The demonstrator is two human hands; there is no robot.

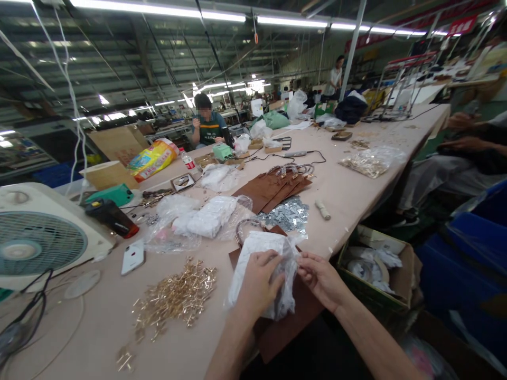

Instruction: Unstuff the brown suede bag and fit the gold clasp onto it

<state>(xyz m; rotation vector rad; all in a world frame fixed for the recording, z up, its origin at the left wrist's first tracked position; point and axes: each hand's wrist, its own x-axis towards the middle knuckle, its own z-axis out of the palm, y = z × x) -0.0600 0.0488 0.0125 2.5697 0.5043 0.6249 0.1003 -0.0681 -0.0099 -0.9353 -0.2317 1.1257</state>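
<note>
My left hand grips a crinkled clear plastic bag with white contents, fingers curled into the plastic. At the bag's right edge, my right hand pinches the plastic. The bag lies over a brown leather piece with a metal ring handle showing behind it, at the table's near edge.
Gold metal fittings lie to the left, a white phone and fan beyond. Silver plates, stacked brown pieces and plastic bags sit ahead. An open cardboard box stands right of the table. A seated person works farther along the table.
</note>
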